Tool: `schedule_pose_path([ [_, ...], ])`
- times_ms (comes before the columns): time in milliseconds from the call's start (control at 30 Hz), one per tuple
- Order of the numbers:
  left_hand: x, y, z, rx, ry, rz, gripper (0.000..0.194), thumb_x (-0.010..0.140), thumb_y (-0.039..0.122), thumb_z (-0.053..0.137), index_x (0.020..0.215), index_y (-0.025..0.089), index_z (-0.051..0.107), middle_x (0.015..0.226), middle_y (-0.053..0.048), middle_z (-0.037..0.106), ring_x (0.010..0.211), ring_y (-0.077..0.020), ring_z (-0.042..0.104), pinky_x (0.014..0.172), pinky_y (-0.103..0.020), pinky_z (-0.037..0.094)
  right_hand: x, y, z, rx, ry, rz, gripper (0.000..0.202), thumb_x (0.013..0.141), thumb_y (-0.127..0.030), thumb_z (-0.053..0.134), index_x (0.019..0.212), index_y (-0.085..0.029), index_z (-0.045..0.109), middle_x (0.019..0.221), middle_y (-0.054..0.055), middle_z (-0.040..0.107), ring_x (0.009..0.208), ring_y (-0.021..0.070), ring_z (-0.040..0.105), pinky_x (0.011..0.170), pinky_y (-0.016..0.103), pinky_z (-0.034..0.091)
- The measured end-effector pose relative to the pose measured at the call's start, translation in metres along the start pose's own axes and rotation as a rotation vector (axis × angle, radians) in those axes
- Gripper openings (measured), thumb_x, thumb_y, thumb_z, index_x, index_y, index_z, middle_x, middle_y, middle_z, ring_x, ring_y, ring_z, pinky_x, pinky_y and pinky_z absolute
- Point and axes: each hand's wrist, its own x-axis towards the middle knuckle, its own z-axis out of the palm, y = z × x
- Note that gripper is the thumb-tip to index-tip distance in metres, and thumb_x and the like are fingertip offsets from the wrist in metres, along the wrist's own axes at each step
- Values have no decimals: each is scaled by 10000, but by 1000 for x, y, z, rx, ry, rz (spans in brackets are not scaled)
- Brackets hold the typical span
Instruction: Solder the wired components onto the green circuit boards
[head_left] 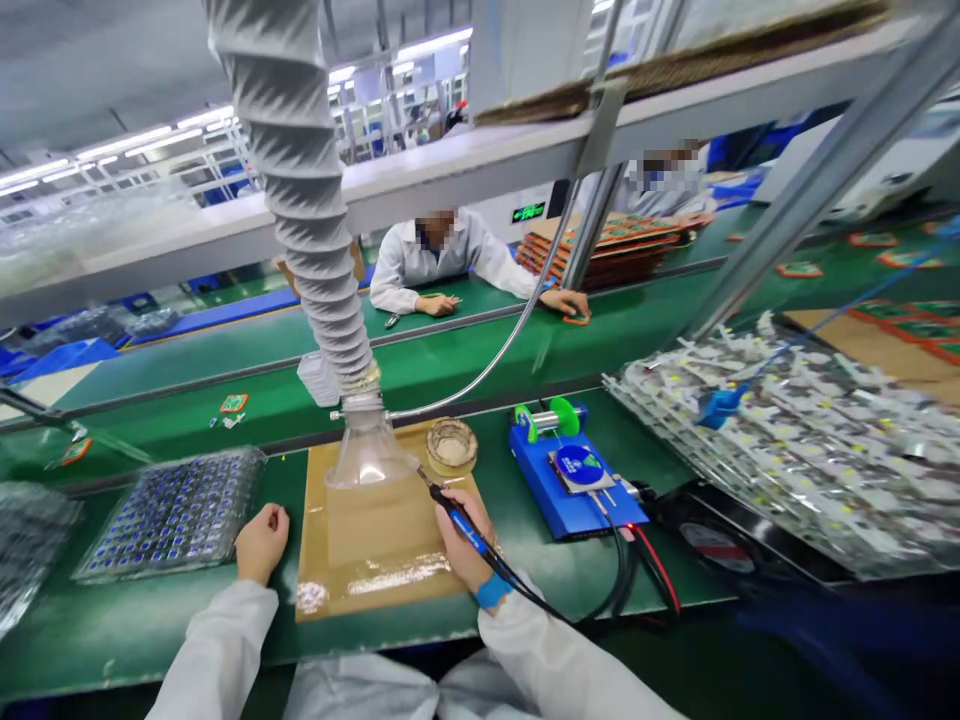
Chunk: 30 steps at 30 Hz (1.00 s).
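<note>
My right hand (pixel 466 540) is wrapped round a soldering iron (pixel 466 525) with a blue label, its tip pointing up and left toward the clear funnel-shaped hood (pixel 366 455). A black cable trails from the iron's rear end. Under this hand lies a brown mat (pixel 375 560) with shiny tape along its front. Just past the iron's tip stands a small round dish (pixel 451 447) with a crusted rim. Left of the mat, my left hand (pixel 264 543) rests with curled fingers beside a clear tray (pixel 180 505) of small blue parts; nothing shows in it.
A blue solder-feeding unit (pixel 570 480) with a green reel stands right of the mat, cables at its front. Stacked clear trays of white parts (pixel 795 440) fill the right. A ribbed duct (pixel 315 220) hangs overhead. Across the green conveyor (pixel 450 360), a co-worker (pixel 450 255) handles a board.
</note>
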Motion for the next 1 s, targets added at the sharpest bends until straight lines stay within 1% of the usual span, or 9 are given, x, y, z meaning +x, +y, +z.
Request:
schedule_pose_path([
  [100, -3, 7, 0, 61, 32, -46, 218, 949, 316, 499, 829, 197, 637, 733, -31, 666, 714, -177, 593, 598, -232, 284, -1, 5, -2, 36, -44, 54, 226, 916, -407, 627, 1020, -215, 685, 996, 82, 750, 907, 221, 716, 850, 359, 590],
  [200, -5, 9, 3, 76, 29, -60, 225, 965, 301, 498, 854, 182, 653, 763, -44, 676, 728, -176, 593, 619, -245, 290, -2, 14, -1, 59, -31, 114, 265, 905, -425, 642, 1044, -202, 677, 1035, 96, 746, 953, 237, 712, 868, 377, 573],
  [300, -6, 5, 6, 62, 14, -59, 228, 978, 308, 505, 870, 186, 665, 790, -34, 687, 745, -161, 596, 651, -245, 312, -1, 23, -1, 82, 7, 148, 308, 893, -461, 648, 1039, -190, 659, 1016, 104, 733, 938, 246, 706, 857, 393, 563],
  [400, -8, 0, 9, 32, 6, -41, 234, 991, 310, 502, 879, 188, 667, 792, -25, 686, 754, -151, 598, 673, -244, 327, -1, 29, -1, 38, 16, 148, 341, 870, -494, 669, 1022, -188, 673, 984, 94, 730, 854, 231, 697, 785, 368, 558],
  [500, -13, -3, 11, -13, -6, -5, 245, 995, 300, 492, 859, 187, 661, 773, -22, 675, 742, -150, 592, 680, -249, 334, -1, 32, -2, -20, -26, 112, 366, 847, -513, 686, 1015, -188, 689, 952, 84, 729, 783, 213, 681, 722, 341, 544],
  [600, -18, -2, 14, -56, -29, 58, 227, 978, 295, 515, 835, 193, 657, 777, -22, 673, 740, -151, 590, 682, -255, 336, -2, 33, -3, -85, -45, 95, 387, 830, -532, 685, 999, -183, 696, 918, 84, 726, 746, 208, 670, 708, 339, 532],
  [800, -11, -3, 21, -102, -73, 177, 201, 960, 301, 533, 831, 208, 655, 773, -18, 675, 743, -160, 603, 675, -270, 342, -1, 23, 1, -119, 42, 124, 468, 745, -576, 733, 967, -166, 695, 786, 66, 687, 611, 194, 636, 615, 327, 515],
  [900, -7, -5, 22, -106, -89, 218, 202, 960, 293, 527, 831, 207, 657, 773, -22, 676, 736, -165, 605, 670, -279, 349, -2, 20, 3, -133, 52, 149, 477, 711, -580, 747, 959, -174, 700, 807, 80, 694, 623, 203, 641, 634, 346, 521],
  [1000, -8, -9, 20, -104, -105, 248, 212, 962, 281, 513, 830, 199, 657, 781, -30, 680, 737, -166, 605, 669, -284, 358, -3, 20, 4, -156, 49, 164, 453, 693, -561, 756, 956, -195, 711, 806, 98, 697, 638, 225, 647, 671, 390, 518],
])
